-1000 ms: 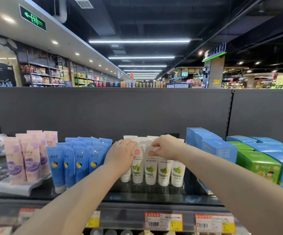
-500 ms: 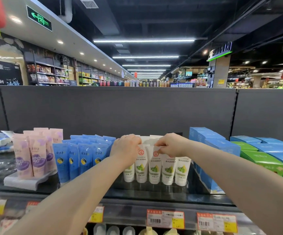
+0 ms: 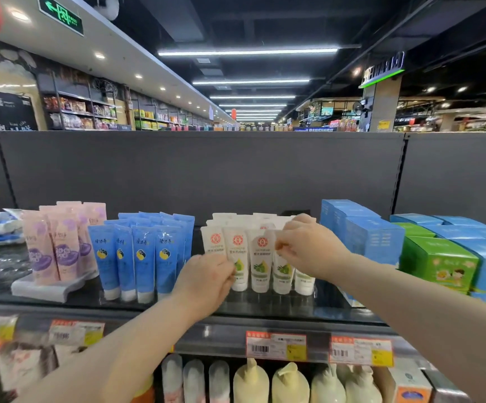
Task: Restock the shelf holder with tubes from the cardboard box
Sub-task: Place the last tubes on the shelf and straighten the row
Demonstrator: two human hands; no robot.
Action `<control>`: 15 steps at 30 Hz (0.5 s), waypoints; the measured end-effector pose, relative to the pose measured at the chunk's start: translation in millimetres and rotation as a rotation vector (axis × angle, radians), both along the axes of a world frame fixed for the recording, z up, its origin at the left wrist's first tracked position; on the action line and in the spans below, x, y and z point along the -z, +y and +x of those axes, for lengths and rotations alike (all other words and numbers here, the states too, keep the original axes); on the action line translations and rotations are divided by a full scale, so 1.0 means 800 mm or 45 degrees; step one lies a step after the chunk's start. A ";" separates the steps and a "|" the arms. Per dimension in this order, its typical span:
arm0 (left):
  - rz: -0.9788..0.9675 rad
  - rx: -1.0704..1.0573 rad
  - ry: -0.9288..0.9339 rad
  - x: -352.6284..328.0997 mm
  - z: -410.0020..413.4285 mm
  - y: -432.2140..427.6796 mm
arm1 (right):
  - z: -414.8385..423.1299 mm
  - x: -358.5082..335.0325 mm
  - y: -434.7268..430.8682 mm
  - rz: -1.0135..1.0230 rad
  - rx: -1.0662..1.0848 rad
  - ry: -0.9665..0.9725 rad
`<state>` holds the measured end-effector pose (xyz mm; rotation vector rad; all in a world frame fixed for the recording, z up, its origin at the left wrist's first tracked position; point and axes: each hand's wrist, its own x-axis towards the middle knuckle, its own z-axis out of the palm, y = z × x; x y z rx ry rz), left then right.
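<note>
my left hand (image 3: 204, 282) sits low in front of the white tubes (image 3: 260, 257), its grip curled nearly closed with the fingertips (image 3: 230, 276) touching the lower part of the leftmost front tube; whether it truly pinches that tube i cannot tell. my right hand (image 3: 308, 248) is higher, thumb and forefinger pressed together on the top edge of the fourth front tube, the other fingers bent over the row behind. the tubes stand cap-down in rows in their clear holder (image 3: 305, 298) on the dark shelf (image 3: 265, 312), between the blue tubes (image 3: 143, 257) and the blue boxes (image 3: 372, 237). half a second ago my left hand was up at the tube tops, level with my right; it has since dropped toward the caps, while my right has stayed on the top edge. the cardboard box is out of sight.
</note>
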<state>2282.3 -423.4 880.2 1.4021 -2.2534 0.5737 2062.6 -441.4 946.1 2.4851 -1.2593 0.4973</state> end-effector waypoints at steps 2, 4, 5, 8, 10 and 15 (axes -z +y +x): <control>0.212 -0.148 -0.049 0.016 0.004 0.004 | -0.006 0.016 0.004 -0.157 -0.028 0.002; 0.315 -0.279 -0.075 0.026 0.007 0.003 | -0.008 0.030 0.008 -0.174 -0.028 0.032; 0.365 -0.316 -0.051 0.027 0.007 0.003 | -0.008 0.036 0.010 -0.077 0.001 0.081; 0.421 -0.370 -0.052 0.026 0.002 -0.001 | -0.006 0.056 0.009 0.342 0.229 0.265; 0.426 -0.405 -0.076 0.025 0.000 -0.005 | -0.003 0.065 0.007 0.392 0.309 0.340; 0.408 -0.423 -0.026 0.025 -0.001 -0.008 | 0.001 0.070 0.004 0.383 0.401 0.400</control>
